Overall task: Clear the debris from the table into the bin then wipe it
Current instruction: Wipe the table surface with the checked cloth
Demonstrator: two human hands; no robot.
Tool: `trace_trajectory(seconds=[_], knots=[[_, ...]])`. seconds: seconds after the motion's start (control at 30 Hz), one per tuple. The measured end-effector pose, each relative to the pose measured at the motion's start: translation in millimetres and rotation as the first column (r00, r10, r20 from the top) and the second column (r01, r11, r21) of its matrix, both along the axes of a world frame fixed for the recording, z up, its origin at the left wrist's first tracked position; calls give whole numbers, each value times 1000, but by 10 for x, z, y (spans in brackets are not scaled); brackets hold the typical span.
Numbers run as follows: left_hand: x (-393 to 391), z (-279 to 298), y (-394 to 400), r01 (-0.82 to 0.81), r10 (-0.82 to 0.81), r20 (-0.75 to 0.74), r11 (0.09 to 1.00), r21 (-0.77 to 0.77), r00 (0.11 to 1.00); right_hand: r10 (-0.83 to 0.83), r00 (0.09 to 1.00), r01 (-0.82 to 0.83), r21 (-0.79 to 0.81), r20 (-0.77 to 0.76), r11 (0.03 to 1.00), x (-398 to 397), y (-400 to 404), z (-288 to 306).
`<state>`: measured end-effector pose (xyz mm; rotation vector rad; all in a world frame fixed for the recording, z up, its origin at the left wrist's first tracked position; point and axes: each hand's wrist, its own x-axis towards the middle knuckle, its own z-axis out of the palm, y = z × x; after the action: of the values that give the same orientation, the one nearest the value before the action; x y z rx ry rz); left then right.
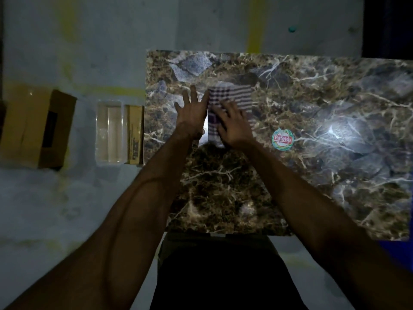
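1. Dim light covers a pale concrete floor (89, 209) streaked with yellow paint, and a table (312, 175) with a glossy brown marble-patterned top stands on it, seen from above.
2. On the table's far left part, near the far edge and a little in from the left edge, lies a checked cloth (232, 95), white with dark stripes, folded into a rough rectangle.
3. The right hand (234, 124) lies flat on the near half of the cloth, fingers straight and slightly spread, pressing it against the tabletop.
4. The left hand (193, 113) rests just left of the cloth with its fingers stretched wide and straight; the fingertips nearest the cloth touch or almost touch its left edge, and which of the two cannot be told. It holds nothing.
5. A round sticker (282, 139) with red lettering sits on the tabletop just right of the right wrist, towards the middle of the surface.
6. Bright glare marks the tabletop right of the sticker.
7. On the floor beside the table's left edge stands a clear plastic tray (109, 135), touching a narrow cardboard box (134, 135) that lies against the table's side.
8. Further left on the floor, apart from the tray, sits an open brown carton (38, 126) with its flaps folded out.
9. Both forearms reach in from the near edge, over the person's dark clothing.
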<state>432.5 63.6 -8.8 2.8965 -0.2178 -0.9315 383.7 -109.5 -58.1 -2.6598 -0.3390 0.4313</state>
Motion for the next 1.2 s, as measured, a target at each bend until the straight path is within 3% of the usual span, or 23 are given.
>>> trace_trajectory(seconds=[0.17, 0.3, 0.47, 0.53, 0.7, 0.83, 1.0, 1.1, 1.2], knots=[[121, 2, -27, -49, 46, -76, 998, -42, 996, 51, 999, -51, 6, 10, 999, -316, -590, 50], [119, 17, -27, -31, 31, -10, 999, -35, 999, -96, 995, 96, -29, 11, 995, 124, -766, -5], [165, 38, -53, -22, 22, -29, 1000, 3, 999, -262, 965, 262, 16, -9, 965, 666, -267, 20], [219, 56, -75, -33, 34, -67, 999, 11, 997, -245, 969, 246, 37, -31, 968, 640, -86, 30], [364, 78, -50, -9, 14, -110, 999, 43, 994, -2, 1000, 2, 38, 0, 999, 102, -348, 28], [505, 63, -41, 28, -20, -154, 998, 48, 988, -104, 993, 106, -22, 49, 994, 82, -972, -3], [727, 31, 7, 106, -106, -1, 994, -39, 994, -296, 953, 299, -47, 72, 953, 748, -844, -24], [639, 67, -64, 23, -20, 92, 999, -37, 996, -299, 953, 300, -21, 47, 954, 939, -453, -12], [625, 27, -138, -10, 10, 48, 1000, -14, 999, -187, 982, 186, 13, 28, 982, 784, -201, -43]])
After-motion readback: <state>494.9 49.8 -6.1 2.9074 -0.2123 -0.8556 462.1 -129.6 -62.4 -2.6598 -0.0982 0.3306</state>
